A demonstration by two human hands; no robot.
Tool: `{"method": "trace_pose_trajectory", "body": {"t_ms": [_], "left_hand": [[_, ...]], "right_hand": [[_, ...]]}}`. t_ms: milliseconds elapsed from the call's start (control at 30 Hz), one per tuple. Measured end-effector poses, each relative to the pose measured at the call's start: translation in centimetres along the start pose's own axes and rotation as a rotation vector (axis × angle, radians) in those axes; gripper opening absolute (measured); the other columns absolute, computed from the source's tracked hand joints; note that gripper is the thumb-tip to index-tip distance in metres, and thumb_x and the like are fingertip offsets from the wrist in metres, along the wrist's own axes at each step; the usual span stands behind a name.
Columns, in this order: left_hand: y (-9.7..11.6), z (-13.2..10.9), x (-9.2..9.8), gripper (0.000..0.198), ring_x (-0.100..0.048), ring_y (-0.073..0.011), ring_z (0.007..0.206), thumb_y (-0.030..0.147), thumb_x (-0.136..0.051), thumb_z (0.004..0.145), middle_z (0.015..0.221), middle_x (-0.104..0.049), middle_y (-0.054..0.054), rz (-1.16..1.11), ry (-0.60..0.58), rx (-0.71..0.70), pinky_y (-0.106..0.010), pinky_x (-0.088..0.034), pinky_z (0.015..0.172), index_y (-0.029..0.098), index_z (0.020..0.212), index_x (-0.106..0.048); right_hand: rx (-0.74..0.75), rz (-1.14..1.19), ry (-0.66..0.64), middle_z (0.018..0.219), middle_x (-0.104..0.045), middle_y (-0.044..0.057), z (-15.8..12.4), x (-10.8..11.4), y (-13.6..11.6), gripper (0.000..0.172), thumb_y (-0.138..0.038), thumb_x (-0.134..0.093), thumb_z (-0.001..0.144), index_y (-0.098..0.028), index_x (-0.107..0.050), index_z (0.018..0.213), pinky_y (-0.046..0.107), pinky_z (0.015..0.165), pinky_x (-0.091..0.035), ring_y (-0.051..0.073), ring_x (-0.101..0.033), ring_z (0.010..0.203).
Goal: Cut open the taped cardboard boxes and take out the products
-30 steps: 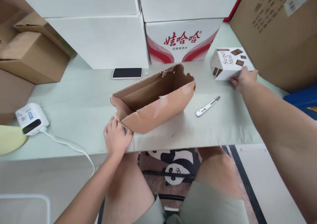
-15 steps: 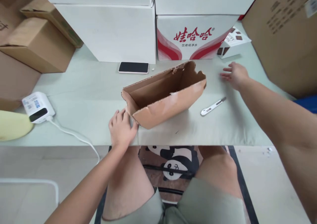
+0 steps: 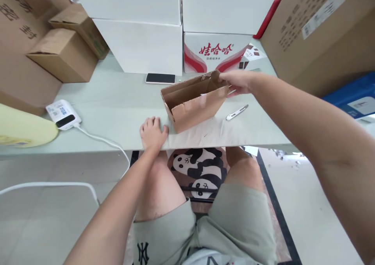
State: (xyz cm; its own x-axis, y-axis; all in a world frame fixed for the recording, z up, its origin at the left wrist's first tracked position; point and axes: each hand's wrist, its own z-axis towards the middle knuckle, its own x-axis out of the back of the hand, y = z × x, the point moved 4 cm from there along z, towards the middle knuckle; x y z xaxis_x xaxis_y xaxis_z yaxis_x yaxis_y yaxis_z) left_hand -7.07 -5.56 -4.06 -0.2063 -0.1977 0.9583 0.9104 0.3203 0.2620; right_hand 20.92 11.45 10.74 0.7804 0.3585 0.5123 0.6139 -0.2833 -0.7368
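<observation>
An open-topped brown cardboard box with torn, uneven edges stands slanted on the covered table. My right hand grips its right end, thumb by the rim and the other fingers against the side, partly hidden. Flat on the table near the front edge lies my left hand, fingers spread and holding nothing, just left of the box's near corner. A white utility knife rests to the right of the box, below my right forearm.
Behind the box lie a phone and stacked white cartons. A small white box sits at back right, beside a big brown carton. At left, a white device trails a cable over the table edge.
My right hand has moved left from open table space onto the box's right end. My left hand stays on the table. The camera view has shifted.
</observation>
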Motion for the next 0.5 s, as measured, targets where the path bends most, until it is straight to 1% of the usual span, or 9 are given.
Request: {"method": "trace_pose_trajectory", "body": {"t_ms": [67,133,167,233,300,367,433,500], "left_hand": [[0.0,-0.1,0.1,0.051,-0.047,-0.0355,0.15,0.033,-0.046,0.095,0.153,-0.059,-0.018,-0.01,0.016,0.001,-0.053,-0.035,0.124,0.015,0.139,-0.064],[0.1,-0.1,0.2,0.05,-0.049,-0.0357,0.147,0.033,-0.046,0.095,0.151,-0.06,-0.019,-0.014,0.031,0.006,-0.053,-0.036,0.123,0.015,0.138,-0.065],[0.1,-0.1,0.2,0.05,-0.05,-0.036,0.146,0.032,-0.047,0.094,0.15,-0.06,-0.019,-0.014,0.039,0.008,-0.053,-0.036,0.123,0.015,0.137,-0.066],[0.1,0.0,0.2,0.048,-0.052,-0.0364,0.143,0.032,-0.048,0.094,0.149,-0.061,-0.019,-0.013,0.053,0.009,-0.053,-0.037,0.121,0.015,0.134,-0.067],[0.1,0.0,0.2,0.046,-0.053,-0.0364,0.141,0.032,-0.048,0.094,0.148,-0.062,-0.019,-0.014,0.06,0.007,-0.053,-0.038,0.121,0.016,0.132,-0.068],[0.1,0.0,0.2,0.045,-0.053,-0.0361,0.141,0.032,-0.048,0.094,0.147,-0.062,-0.019,-0.021,0.063,0.001,-0.053,-0.037,0.121,0.017,0.132,-0.068],[0.1,-0.1,0.3,0.046,-0.053,-0.0361,0.141,0.032,-0.048,0.095,0.147,-0.062,-0.019,-0.028,0.067,-0.006,-0.053,-0.037,0.121,0.017,0.132,-0.068],[0.1,-0.1,0.3,0.046,-0.053,-0.0363,0.142,0.032,-0.048,0.094,0.147,-0.062,-0.02,-0.029,0.067,-0.008,-0.053,-0.038,0.12,0.016,0.132,-0.068]], "right_hand": [[-0.066,-0.079,-0.044,0.097,-0.069,0.005,-1.1,0.5,0.1,0.01,-0.016,-0.058,0.098,-0.011,-0.066,0.101,0.041,0.098,-0.055,0.013,-0.066,0.092],[-0.129,-0.143,-0.061,0.1,-0.072,0.009,-2.1,1.2,0.6,0.01,-0.01,-0.062,0.095,-0.006,-0.067,0.103,0.041,0.099,-0.054,0.017,-0.07,0.101],[-0.158,-0.169,-0.074,0.101,-0.073,0.011,-2.5,1.4,0.9,0.011,-0.011,-0.064,0.095,-0.005,-0.068,0.103,0.041,0.099,-0.054,0.02,-0.072,0.103],[-0.207,-0.176,-0.092,0.1,-0.076,0.014,-3.2,1.5,1.7,0.018,-0.02,-0.067,0.096,-0.004,-0.07,0.103,0.04,0.097,-0.057,0.023,-0.074,0.102],[-0.254,-0.088,-0.076,0.097,-0.076,0.018,-3.7,1.2,2.7,0.028,-0.027,-0.063,0.099,0.0,-0.071,0.102,0.038,0.087,-0.06,0.024,-0.076,0.098],[-0.278,0.043,-0.041,0.09,-0.076,0.019,-3.9,0.6,3.8,0.031,-0.029,-0.058,0.101,-0.001,-0.072,0.096,0.034,0.075,-0.062,0.025,-0.076,0.091],[-0.225,0.22,0.002,0.085,-0.076,0.018,-4.0,0.1,4.9,0.028,-0.026,-0.055,0.099,-0.007,-0.074,0.09,0.031,0.066,-0.063,0.023,-0.076,0.08],[-0.113,0.376,0.076,0.082,-0.076,0.016,-4.1,0.4,6.1,0.023,-0.021,-0.054,0.093,-0.012,-0.074,0.088,0.032,0.064,-0.064,0.023,-0.075,0.073]]}}
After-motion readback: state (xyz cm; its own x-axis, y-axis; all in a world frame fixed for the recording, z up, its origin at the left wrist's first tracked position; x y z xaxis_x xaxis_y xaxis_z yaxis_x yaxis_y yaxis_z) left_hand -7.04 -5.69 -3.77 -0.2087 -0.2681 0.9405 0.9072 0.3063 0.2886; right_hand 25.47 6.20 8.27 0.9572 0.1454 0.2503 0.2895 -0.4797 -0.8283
